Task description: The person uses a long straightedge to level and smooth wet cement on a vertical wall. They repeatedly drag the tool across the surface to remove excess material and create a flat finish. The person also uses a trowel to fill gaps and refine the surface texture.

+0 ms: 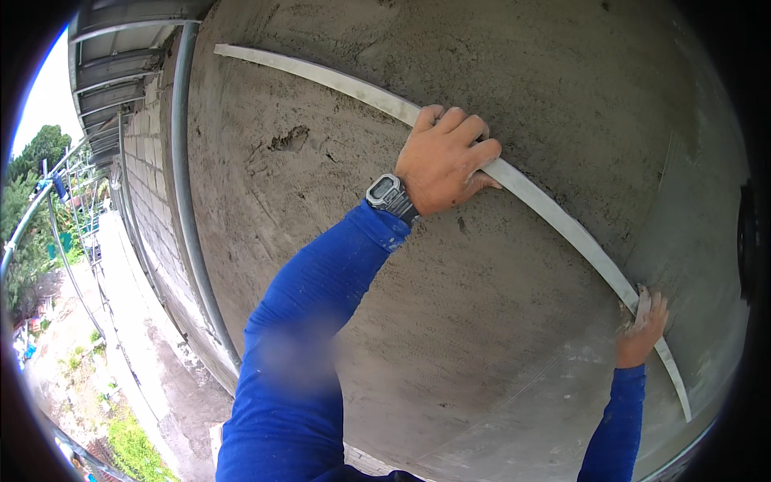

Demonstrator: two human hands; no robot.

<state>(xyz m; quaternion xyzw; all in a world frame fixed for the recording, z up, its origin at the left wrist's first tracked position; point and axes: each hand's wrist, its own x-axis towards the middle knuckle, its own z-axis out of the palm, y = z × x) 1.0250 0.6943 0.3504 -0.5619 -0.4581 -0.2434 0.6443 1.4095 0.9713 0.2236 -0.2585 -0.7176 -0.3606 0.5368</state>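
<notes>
A long metal straightedge point(530, 197) lies flat against the wet grey plaster wall point(337, 161), slanting from upper left down to lower right. The left hand point(446, 161) grips it near the middle, fingers curled over its far edge, arm stretched out in a blue sleeve point(321, 305) with a wristwatch point(391, 197). The right hand point(641, 329) clasps the straightedge near its lower right end.

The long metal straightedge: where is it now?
In the head view the straightedge lies slantwise against the plastered wall, gripped by the left hand near its middle and the right hand near its lower end.
</notes>
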